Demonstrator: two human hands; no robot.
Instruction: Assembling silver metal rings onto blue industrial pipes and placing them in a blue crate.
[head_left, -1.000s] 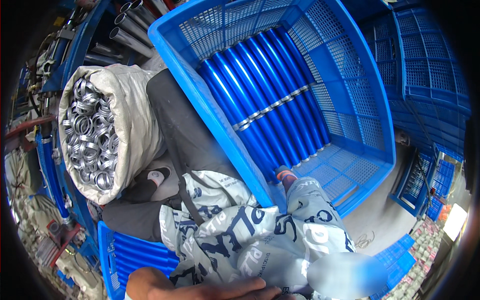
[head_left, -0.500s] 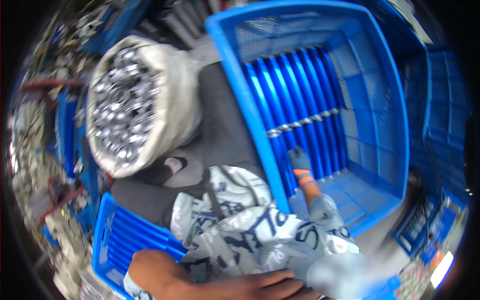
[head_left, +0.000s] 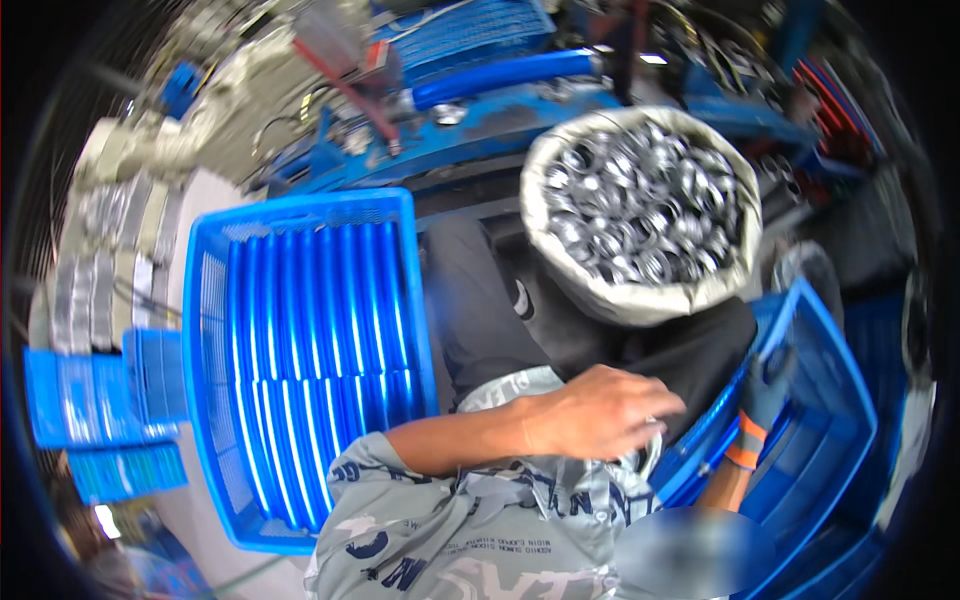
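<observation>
Here, a large blue plastic crate (head_left: pixel 300 360) on the person's left holds blue tubes (head_left: pixel 310 330) lying side by side. Ahead sits an open white sack (head_left: pixel 640 215) full of shiny metal rings (head_left: pixel 640 200). A smaller blue crate (head_left: pixel 800 440) stands at the right; the gloved right hand (head_left: pixel 765 390) grips its rim. The bare left hand (head_left: pixel 600 410) rests on the lap, fingers loosely curled, holding nothing visible.
</observation>
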